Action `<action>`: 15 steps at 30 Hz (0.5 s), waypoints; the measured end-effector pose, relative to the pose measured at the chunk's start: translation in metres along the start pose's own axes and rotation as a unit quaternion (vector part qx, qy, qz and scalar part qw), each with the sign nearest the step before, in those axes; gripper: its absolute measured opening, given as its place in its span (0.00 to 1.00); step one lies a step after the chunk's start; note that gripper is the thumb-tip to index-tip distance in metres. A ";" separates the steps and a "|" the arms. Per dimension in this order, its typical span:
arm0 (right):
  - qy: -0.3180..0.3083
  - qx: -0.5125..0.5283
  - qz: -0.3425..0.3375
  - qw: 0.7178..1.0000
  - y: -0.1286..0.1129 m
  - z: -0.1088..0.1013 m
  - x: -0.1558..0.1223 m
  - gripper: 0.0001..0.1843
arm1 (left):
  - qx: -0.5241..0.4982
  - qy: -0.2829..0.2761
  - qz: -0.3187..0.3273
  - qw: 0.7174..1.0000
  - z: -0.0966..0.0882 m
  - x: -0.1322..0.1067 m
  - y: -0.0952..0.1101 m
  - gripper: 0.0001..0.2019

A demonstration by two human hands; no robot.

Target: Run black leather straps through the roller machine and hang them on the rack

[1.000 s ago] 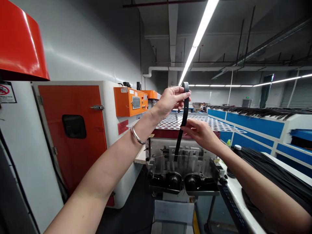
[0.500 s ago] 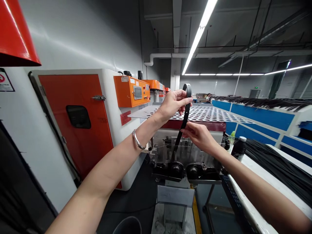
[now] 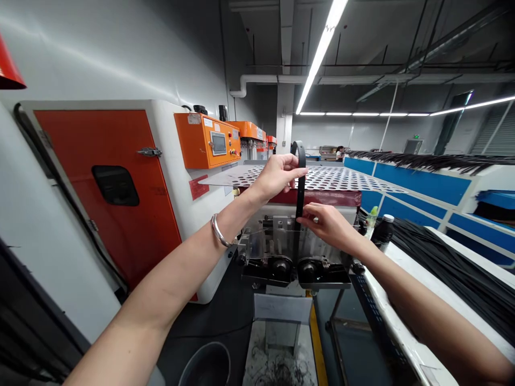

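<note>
Black strap (image 3: 300, 182) upright in front of the cutting machine (image 3: 298, 252), top end curled into a small loop, lower end running down past the clear acrylic guard (image 3: 265, 246) toward the black rollers (image 3: 309, 269). Left hand (image 3: 277, 176) in a closed grip, thumb and fingers pinched on the strap just below the loop; silver bangle (image 3: 219, 230) on that wrist. Right hand (image 3: 328, 225) lower down, grip nearly shut, fingertips (image 3: 306, 210) against the strap, firmness of hold unclear. Perforated metal sheet (image 3: 325, 179) just behind both hands. Orange control box (image 3: 207, 142) and orange-red door (image 3: 100, 187) off to the left; white tabletop (image 3: 406, 289) to the right, under a bundle of black straps (image 3: 434, 262).
</note>
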State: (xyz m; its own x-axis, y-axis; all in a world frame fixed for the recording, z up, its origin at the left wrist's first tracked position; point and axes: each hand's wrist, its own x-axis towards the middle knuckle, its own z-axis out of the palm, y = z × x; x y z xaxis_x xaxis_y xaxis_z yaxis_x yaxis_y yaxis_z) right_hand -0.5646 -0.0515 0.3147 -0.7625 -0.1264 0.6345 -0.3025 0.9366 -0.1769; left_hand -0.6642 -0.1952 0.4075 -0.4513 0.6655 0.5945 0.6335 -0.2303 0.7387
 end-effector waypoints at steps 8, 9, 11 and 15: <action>-0.026 0.149 0.118 0.981 -0.028 0.008 -0.087 0.16 | 0.185 0.025 -0.030 0.982 0.016 -0.020 -0.031 0.12; -0.071 0.184 0.136 0.971 -0.028 0.019 -0.104 0.18 | 0.224 0.049 -0.019 0.973 0.019 -0.026 -0.033 0.11; -0.154 0.227 0.178 0.945 -0.024 0.049 -0.139 0.23 | 0.283 0.106 0.006 0.953 0.023 -0.044 -0.035 0.09; -0.160 0.278 0.264 0.910 0.001 0.130 -0.189 0.22 | 0.294 0.174 0.019 0.940 0.030 -0.109 -0.041 0.12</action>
State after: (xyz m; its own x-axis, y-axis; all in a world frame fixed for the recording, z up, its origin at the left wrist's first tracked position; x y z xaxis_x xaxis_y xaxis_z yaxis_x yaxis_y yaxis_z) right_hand -0.4949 -0.0690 0.0968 -0.9862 0.1199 0.1144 -0.0208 0.5952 -0.8033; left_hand -0.6222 -0.2371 0.3029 -0.5350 0.3678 0.7606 0.8447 0.2513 0.4726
